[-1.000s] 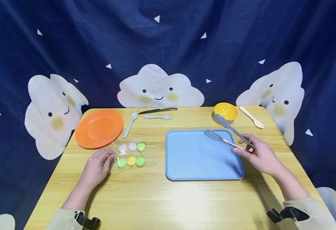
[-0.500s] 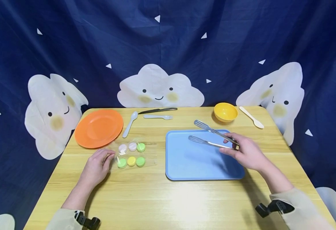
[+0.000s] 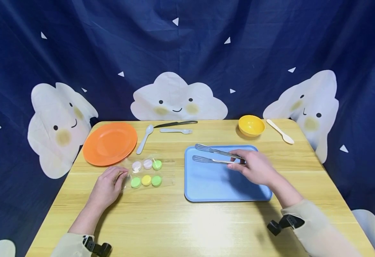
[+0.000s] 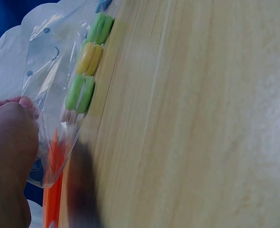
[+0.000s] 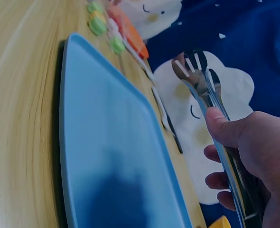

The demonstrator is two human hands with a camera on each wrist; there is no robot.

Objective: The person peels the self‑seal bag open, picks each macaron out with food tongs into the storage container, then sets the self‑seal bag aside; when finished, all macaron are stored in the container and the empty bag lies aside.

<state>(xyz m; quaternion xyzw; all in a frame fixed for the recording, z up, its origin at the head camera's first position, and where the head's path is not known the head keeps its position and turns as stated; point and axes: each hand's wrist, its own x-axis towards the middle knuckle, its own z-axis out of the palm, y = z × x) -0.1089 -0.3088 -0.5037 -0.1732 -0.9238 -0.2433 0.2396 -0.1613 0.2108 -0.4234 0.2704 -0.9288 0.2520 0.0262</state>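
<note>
My left hand (image 3: 108, 187) pinches the left edge of a clear plastic bag (image 4: 45, 85) lying on the table. Inside the bag are several macarons in two rows: three green, two pale lilac and a yellow macaron (image 3: 146, 180). Metal tongs (image 3: 203, 147) with slotted ends are held by my right hand (image 3: 254, 166), thumb on one side and fingers on the other. Their two arms stand apart with nothing between the ends, which point left toward the bag. Beneath the tongs lies a blue tray (image 3: 213, 189), bearing the shadow of hand and tongs.
An orange plate (image 3: 110, 144) is at the left, behind my left hand. Along the back lie a grey spoon (image 3: 145, 139), a black knife (image 3: 176, 123) and a grey fork (image 3: 176, 131). A yellow bowl (image 3: 251, 125) and a cream spoon (image 3: 280, 131) are at the back right.
My right hand has carried the tongs leftward, from near the yellow bowl to over the tray's middle, and the tong ends have come closer together. My left hand and the bag stay still.
</note>
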